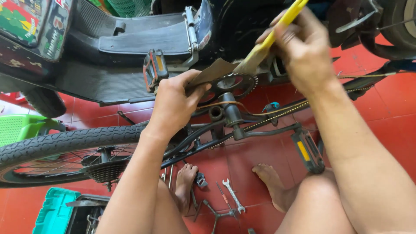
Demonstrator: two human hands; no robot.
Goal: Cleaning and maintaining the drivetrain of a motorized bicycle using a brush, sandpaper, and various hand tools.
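Brush [268, 42] with a yellow handle, up near the top middle, hairs down by the toothed gear [237, 84] of an upside-down bike. Clamped in the right hand [303, 54], fingers curled tight round the handle. Brown card [214, 71] just beside the gear, pinched in the left hand [173, 106], thumb on top and fingers shut under it. Looks like the brushing step, with the card as a shield. For the next stroke: keep the hairs on the teeth, hold the card steady and close, keep fingers off the teeth and chain [277, 116]. Lower down, a pedal [307, 151] by the right knee, a tyre [65, 141] at the left, a spanner [233, 196] and other tools on the red floor [390, 108] between two bare feet, a green box [54, 212] at the bottom left. Black scooter [130, 43] behind. Hard to tell whether the hairs touch the gear or the card. Top of the handle cut off by the edge. Part of the gear hidden by the card and hand. Box mostly out of sight
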